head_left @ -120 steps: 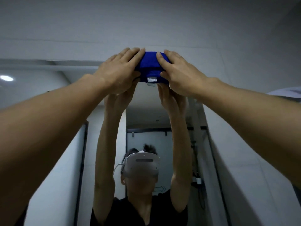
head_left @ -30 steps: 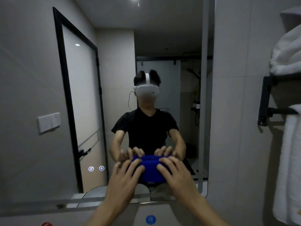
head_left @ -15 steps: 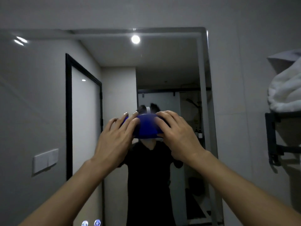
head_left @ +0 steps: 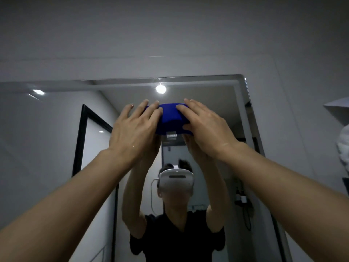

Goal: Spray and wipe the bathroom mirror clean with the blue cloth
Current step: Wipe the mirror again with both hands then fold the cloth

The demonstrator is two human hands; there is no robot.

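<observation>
The folded blue cloth (head_left: 171, 120) lies flat against the bathroom mirror (head_left: 56, 129), high up near its top edge. A small white label hangs from the cloth's lower edge. My left hand (head_left: 135, 127) presses the cloth's left side with straight, spread fingers. My right hand (head_left: 204, 127) presses the right side the same way. Both arms reach up and forward. The mirror reflects a person in a black shirt with a white headset, arms raised. No spray bottle is in view.
The mirror's right edge (head_left: 252, 118) runs down beside a grey tiled wall. White towels (head_left: 342, 144) on a rack sit at the far right edge. A ceiling light (head_left: 160, 89) and a black-framed door (head_left: 83, 140) show in the reflection.
Both hands slid the cloth up the mirror, from the bottom edge a second ago, through mid-height, to near the top. The view tilted upward with them.
</observation>
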